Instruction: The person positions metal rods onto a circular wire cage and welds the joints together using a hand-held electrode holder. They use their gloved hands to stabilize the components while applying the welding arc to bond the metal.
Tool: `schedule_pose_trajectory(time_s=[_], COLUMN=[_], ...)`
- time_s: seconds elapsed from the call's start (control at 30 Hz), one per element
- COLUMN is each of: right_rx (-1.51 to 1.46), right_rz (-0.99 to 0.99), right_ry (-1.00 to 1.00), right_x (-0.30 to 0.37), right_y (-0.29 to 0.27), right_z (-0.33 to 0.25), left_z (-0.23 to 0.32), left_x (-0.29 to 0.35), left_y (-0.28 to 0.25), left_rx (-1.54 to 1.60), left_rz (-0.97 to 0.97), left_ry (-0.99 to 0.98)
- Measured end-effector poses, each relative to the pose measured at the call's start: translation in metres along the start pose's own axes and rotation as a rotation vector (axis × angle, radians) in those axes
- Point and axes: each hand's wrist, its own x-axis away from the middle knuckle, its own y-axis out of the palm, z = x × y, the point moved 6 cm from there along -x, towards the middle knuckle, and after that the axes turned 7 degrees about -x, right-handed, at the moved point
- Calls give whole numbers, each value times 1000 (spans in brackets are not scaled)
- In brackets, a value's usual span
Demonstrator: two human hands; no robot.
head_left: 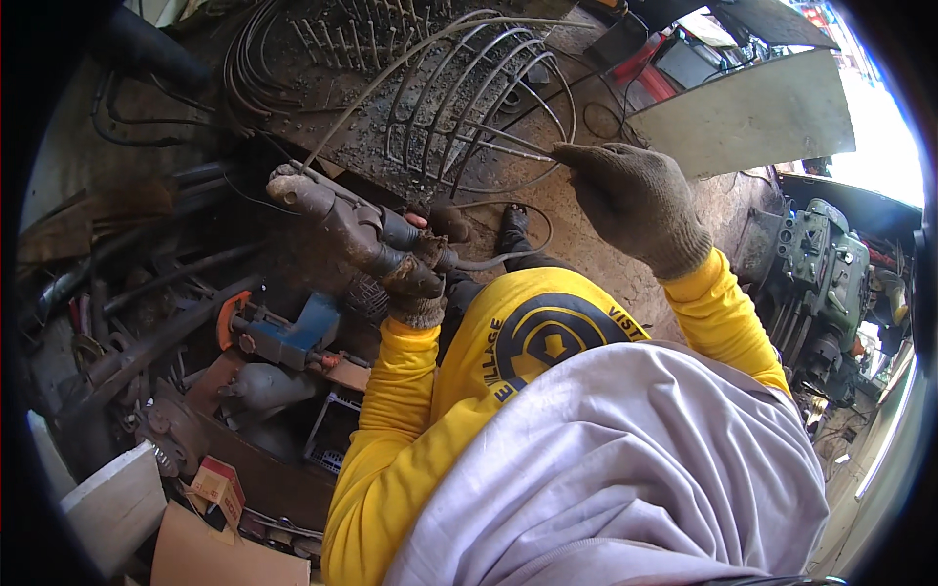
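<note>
Here's the right hand (635, 200), brown-gloved, out over the work, its fingers folded in and pinching the near end of a thin metal rod (508, 143)! The rod lies at the very tips of thumb and forefinger, sticking out forward and leftward across a cage of bent bars (451, 103). Whether its far end touches those bars, I can't tell from here. The cage itself sits just ahead of the right fingertips, on a dark, grit-strewn work surface (332, 137).

Over on the left, the left hand (415, 278) is closed around a chunky brown tool (337, 220), low at its rear end; the exact wrap of the fingers is partly hidden. The tool's nose points forward and left, well apart from the right hand, and a cable (481, 266) curls off beside the wrist. A long curved rod (410, 59) sweeps from near that nose up over the cage; I can't tell whether the two are joined.

Behind the cage, a cluster of upright pegs (337, 44); to its left, looped rods (249, 68). Way off right, a green machine (821, 254) below a pale board (757, 112).
</note>
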Motion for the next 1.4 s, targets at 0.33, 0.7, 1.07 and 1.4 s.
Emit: schedule_pose_trajectory(time_s=[0.33, 0.7, 1.07, 1.4], right_rx=[-9, 2, -8, -39], right_rz=[38, 40, 29, -50], right_ry=[-3, 6, 2, 13], right_x=[0, 2, 0, -17], right_y=[-2, -2, -8, 5], right_z=[4, 13, 24, 24], left_z=[25, 73, 78, 73], left_x=[20, 60, 87, 108], left_y=[54, 95, 98, 107], left_rx=[-59, -768, -710, -786], left_rz=[251, 661, 713, 728], left_ry=[84, 315, 191, 331])
